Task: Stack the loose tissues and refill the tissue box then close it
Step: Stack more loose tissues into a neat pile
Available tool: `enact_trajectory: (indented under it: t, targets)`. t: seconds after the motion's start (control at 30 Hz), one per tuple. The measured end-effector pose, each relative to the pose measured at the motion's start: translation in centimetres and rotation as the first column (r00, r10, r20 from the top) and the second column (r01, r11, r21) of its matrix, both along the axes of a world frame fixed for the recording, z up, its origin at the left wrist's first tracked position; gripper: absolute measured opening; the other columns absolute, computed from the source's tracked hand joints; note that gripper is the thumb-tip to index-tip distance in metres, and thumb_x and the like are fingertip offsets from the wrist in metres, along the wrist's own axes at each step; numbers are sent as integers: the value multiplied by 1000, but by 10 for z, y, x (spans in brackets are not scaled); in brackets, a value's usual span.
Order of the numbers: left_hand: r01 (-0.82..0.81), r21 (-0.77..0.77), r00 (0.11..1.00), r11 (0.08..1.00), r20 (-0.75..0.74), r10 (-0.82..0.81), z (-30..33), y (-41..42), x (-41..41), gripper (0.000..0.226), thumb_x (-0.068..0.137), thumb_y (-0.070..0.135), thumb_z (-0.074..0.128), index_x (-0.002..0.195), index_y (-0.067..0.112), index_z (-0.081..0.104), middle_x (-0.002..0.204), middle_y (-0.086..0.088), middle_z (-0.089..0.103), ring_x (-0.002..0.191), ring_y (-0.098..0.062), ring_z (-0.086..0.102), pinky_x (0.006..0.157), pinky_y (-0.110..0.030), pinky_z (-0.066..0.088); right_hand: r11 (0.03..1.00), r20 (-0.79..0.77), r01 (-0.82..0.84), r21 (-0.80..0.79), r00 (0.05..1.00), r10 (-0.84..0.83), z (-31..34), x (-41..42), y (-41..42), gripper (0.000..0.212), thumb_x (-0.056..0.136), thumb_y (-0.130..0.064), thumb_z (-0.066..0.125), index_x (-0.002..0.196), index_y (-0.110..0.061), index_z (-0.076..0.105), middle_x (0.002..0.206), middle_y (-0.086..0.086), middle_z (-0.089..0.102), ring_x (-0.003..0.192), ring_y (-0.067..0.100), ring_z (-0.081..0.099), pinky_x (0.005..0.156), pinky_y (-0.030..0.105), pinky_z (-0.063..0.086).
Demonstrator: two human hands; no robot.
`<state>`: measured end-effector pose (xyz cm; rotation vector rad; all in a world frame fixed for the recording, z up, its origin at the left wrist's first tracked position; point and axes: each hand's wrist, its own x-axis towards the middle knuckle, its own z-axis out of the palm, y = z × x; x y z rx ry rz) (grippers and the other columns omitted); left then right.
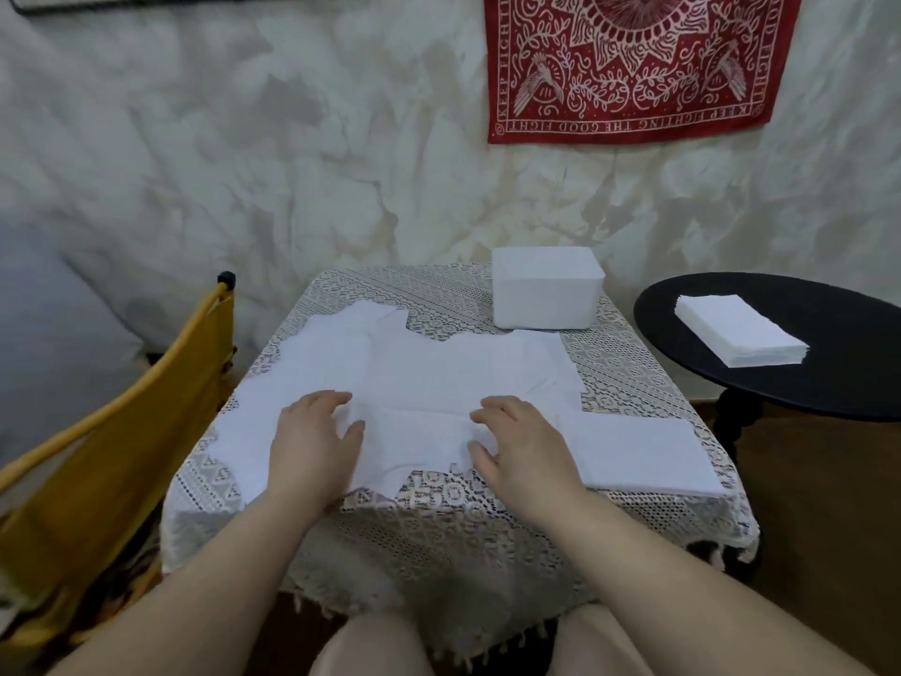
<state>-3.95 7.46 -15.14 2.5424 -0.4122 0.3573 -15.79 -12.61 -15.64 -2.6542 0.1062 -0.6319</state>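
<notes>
Both hands, left hand (312, 431) and right hand (517, 441), rest with a loose, open grip on one tissue (414, 436). Best to square its edges, then slide it flat onto the stack (643, 451) at the bench's right.

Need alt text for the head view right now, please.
Both hands, left hand and right hand, rest on loose tissues spread over a lace-covered table. A white tissue box stands behind; a neat stack lies right.

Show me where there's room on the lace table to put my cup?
Bare lace tablecloth shows along the near edge, below both hands, and at the far left corner beside the white box. The middle is crowded with loose tissues; a neat stack fills the right.
</notes>
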Motion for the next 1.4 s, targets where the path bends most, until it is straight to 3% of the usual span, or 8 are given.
enact_trajectory:
  t: [0.13, 0.53, 0.67, 0.77, 0.9, 1.07, 1.27, 1.4]
  targets:
    - [-30, -3, 993, 1000, -114, 29, 0, 1, 13, 44, 94, 40, 46, 136, 25, 45, 126, 1, 59, 117, -24, 50, 95, -39, 45, 998, -168, 32, -47, 985, -39, -5, 18, 8, 47, 98, -36, 40, 142, -20, 36, 151, -3, 28, 138, 13, 25, 106, 27, 29]
    - [88, -98, 995, 991, -38, -92, 2, -7, 0, 26, 91, 15, 52, 109, 26, 67, 110, 8, 65, 109, -15, 54, 86, -24, 39, 996, -165, 31, -81, 985, -44, -1, 12, 9, 45, 96, -36, 44, 138, -21, 42, 150, -5, 30, 135, 13, 30, 102, 26, 32]
    - [211, -55, 972, 976, 118, -204, -8, 2, -29, 9, 84, 20, 67, 88, 27, 71, 87, 13, 62, 96, -13, 52, 75, -23, 36, 995, -81, -34, -90, 996, 27, 0, 4, 17, 44, 88, -36, 59, 128, -19, 54, 135, -4, 50, 124, 19, 43, 98, 34, 41]
    - [368, 0, 897, 930, 263, -355, -17, 4, -51, 3, 80, 26, 69, 77, 27, 70, 76, 14, 55, 83, -11, 50, 68, -20, 36, 990, -9, -95, -104, 995, 95, -4, -3, 28, 39, 76, -36, 66, 111, -20, 63, 109, -5, 63, 99, 21, 56, 74, 34, 53]
    - [494, -17, 807, 869, 381, -452, -19, 3, -75, 16, 77, 39, 59, 83, 26, 67, 85, 11, 57, 87, -9, 48, 71, -16, 37, 983, -44, -157, -100, 987, 153, -2, -13, 37, 20, 76, -25, 57, 93, -23, 67, 93, -6, 65, 89, 20, 57, 68, 30, 46]
    - [420, 123, 855, 899, 279, -437, -30, 17, -57, 54, 67, 53, 64, 117, 33, 56, 127, 7, 53, 119, -17, 43, 89, -37, 44, 980, -76, -178, 92, 980, 185, 1, -35, 28, 28, 76, -30, 47, 90, -20, 69, 89, -6, 65, 87, 13, 59, 74, 27, 44]
    - [404, 111, 855, 908, 307, -418, -31, 19, -50, 29, 63, 25, 54, 84, 23, 73, 104, 3, 69, 108, -26, 55, 81, -46, 51, 965, -85, -164, 205, 979, 185, 3, -58, 18, 32, 66, -37, 42, 81, -21, 66, 81, -10, 63, 79, 8, 56, 72, 27, 47]
    - [435, -60, 890, 899, 179, -419, -21, 25, -63, 12, 69, 19, 66, 79, 24, 71, 87, 17, 68, 89, -9, 64, 75, -23, 49, 973, -77, -109, 202, 989, 126, 4, -61, 11, 11, 74, -27, 51, 75, -24, 61, 71, -12, 57, 71, 11, 54, 66, 29, 44]
